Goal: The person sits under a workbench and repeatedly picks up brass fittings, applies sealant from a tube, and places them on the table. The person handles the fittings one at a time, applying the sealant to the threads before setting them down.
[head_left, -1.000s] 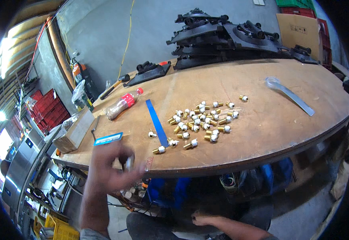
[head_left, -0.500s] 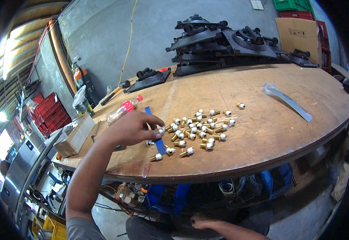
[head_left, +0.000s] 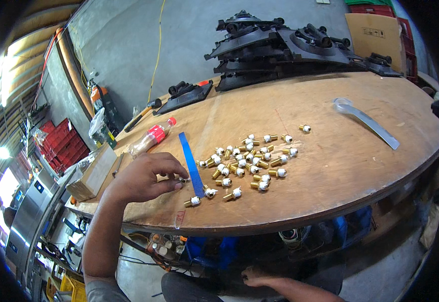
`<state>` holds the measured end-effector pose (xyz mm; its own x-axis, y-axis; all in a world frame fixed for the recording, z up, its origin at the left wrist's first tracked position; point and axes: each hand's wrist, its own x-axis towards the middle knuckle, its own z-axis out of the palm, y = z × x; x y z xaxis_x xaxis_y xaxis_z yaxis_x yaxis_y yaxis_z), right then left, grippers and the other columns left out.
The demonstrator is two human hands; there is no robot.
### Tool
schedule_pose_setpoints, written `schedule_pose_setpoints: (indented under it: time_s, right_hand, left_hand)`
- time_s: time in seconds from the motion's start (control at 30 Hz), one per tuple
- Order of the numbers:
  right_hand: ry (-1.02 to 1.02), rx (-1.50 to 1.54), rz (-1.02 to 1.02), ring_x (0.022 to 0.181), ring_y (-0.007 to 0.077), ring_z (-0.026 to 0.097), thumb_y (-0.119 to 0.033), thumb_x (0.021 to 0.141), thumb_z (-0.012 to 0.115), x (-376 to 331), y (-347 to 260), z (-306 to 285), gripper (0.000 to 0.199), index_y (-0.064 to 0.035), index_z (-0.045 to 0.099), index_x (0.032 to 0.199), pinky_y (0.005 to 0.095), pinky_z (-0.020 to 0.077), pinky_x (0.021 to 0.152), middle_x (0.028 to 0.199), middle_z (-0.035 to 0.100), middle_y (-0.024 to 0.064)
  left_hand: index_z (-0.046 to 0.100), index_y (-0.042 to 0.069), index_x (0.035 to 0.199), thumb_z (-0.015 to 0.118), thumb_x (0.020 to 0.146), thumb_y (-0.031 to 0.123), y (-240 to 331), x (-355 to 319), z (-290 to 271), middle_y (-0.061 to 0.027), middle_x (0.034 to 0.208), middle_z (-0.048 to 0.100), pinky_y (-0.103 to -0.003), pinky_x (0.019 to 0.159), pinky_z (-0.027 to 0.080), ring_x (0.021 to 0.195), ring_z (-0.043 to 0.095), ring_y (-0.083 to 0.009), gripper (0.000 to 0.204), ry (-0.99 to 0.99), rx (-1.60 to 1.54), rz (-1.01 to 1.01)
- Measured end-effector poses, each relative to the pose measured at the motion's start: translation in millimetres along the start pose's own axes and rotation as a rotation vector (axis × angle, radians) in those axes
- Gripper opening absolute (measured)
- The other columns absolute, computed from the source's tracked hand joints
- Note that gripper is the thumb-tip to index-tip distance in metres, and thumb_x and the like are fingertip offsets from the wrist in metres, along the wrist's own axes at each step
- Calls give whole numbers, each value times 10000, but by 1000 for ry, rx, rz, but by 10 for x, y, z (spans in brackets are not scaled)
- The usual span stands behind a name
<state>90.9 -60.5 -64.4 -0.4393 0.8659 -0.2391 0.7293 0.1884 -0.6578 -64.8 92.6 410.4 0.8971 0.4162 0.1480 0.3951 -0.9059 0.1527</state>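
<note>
At the left side of the table, my left hand (head_left: 149, 177) has thumb and fingers closed around a small brass fitting (head_left: 182, 179), mostly hidden by the fingertips. Just right of them lies a blue strip (head_left: 191, 163). Beyond the strip spreads a loose group of brass threaded fittings (head_left: 249, 160), each with white tape wrapped around one end. Single ones lie closer to the front edge, such as a brass fitting with a loose tape end (head_left: 209, 192). Below the table, over my lap, my right hand (head_left: 255, 277) rests with curled fingers and nothing visible in it.
A red-capped plastic bottle (head_left: 154, 137) lies behind my left hand, near a hammer (head_left: 144, 115) and a cardboard box (head_left: 93, 173). Black moulded parts (head_left: 275, 50) are stacked against the wall. A translucent curved strip (head_left: 368, 123) lies at the right. Blue bins (head_left: 214, 251) stand underneath.
My left hand has drawn back leftward and slightly down, away from the fittings beyond the blue strip, uncovering the strip. The view has shifted slightly. My right hand stays over my lap.
</note>
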Motion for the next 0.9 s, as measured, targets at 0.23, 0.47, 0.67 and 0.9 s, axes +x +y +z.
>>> schedule_pose_setpoints:
  time_s: [0.23,0.47,0.67,0.9]
  right_hand:
    - [-93,-70,-4,987,389,602,-277,772,578,-54,-61,-199,369,-55,657,1056,491,475,838,1045,647,206]
    - [-81,11,29,1030,377,594,-273,776,580,13,-11,-84,383,-65,660,1087,474,472,875,1092,639,205]
    - [-31,60,81,1047,388,583,-250,787,577,-75,89,-64,391,-63,655,1121,465,468,910,1098,631,223]
    - [-71,17,113,1023,388,601,-237,829,543,-160,-210,-282,369,-36,640,1123,462,477,880,1060,632,240]
  left_hand:
    - [614,21,954,662,823,226,-15,-5,3,-105,864,622,-380,767,483,817,618,-267,248,-35,84,-5]
    - [609,23,931,674,793,217,2,8,-33,-116,841,639,-353,707,483,783,611,-251,247,5,6,-158]
    - [639,40,765,752,725,227,351,-516,323,-82,716,634,-303,606,482,637,611,-207,223,745,25,-8]
    - [673,89,819,669,802,324,504,-977,1943,-55,744,673,-375,614,522,702,666,-293,236,96,89,-112]
